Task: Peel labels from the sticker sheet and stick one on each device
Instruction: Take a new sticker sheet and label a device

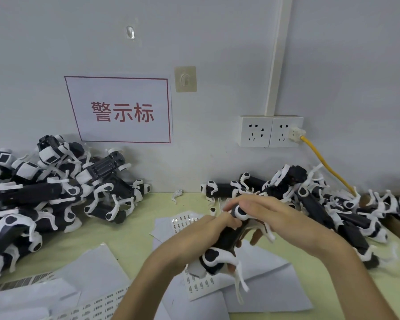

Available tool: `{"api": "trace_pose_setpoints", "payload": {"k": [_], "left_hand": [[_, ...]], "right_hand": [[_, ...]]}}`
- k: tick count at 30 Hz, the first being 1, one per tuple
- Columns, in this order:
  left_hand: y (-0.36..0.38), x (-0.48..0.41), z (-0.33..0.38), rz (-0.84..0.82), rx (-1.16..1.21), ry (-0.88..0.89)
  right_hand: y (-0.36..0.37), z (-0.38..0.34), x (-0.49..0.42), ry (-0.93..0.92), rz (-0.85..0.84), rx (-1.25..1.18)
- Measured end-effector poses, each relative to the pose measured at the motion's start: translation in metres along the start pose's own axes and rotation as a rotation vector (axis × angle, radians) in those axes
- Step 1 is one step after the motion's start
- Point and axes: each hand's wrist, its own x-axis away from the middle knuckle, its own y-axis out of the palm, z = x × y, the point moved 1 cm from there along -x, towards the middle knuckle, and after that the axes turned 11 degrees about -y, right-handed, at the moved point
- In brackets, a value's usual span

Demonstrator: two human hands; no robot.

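Note:
A black and white robot-dog device (224, 243) is held above the table at centre. My left hand (199, 236) grips its black body from the left side. My right hand (270, 215) lies over its upper end, fingers reaching left across the white joint and curled under the far side. A sticker sheet (200, 284) with small printed labels lies under the device. Another label sheet (185, 221) sits behind my left hand, and a strip of labels (97, 306) lies near the front edge.
A large pile of the same devices (56, 192) fills the left of the pale green table (129, 227). A second pile (333, 204) spreads along the right. White backing papers (270, 280) lie about. A wall socket (270, 131) with a yellow cable (326, 165) is behind.

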Motion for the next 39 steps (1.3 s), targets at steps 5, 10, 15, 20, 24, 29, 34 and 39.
{"api": "trace_pose_setpoints", "payload": {"k": [5,10,15,20,24,29,34,39], "left_hand": [[-0.005,0.003,-0.005,-0.110,-0.115,-0.002],[-0.018,-0.001,-0.006,0.228,0.084,0.069],[-0.049,-0.001,-0.012,0.355,0.274,0.153],[-0.064,-0.004,-0.020,0.386,0.411,0.158],[-0.083,-0.008,-0.032,0.468,0.459,0.128],[-0.116,-0.011,-0.055,0.685,0.523,0.087],[-0.144,-0.013,-0.084,0.888,0.654,0.033],[-0.151,-0.018,-0.112,0.913,0.749,0.020]], "right_hand": [[-0.008,0.007,0.004,0.092,-0.115,0.079],[-0.032,0.030,0.015,0.279,0.135,-0.042],[-0.077,0.059,0.038,0.267,0.604,-0.456],[-0.138,0.081,0.078,-0.447,0.857,-1.340],[-0.145,0.086,0.082,-0.546,0.961,-1.240],[-0.107,0.072,0.046,-0.238,0.889,-0.864],[-0.049,0.065,0.002,0.066,0.584,-0.354],[-0.003,0.093,-0.014,0.238,0.507,0.067]]}}
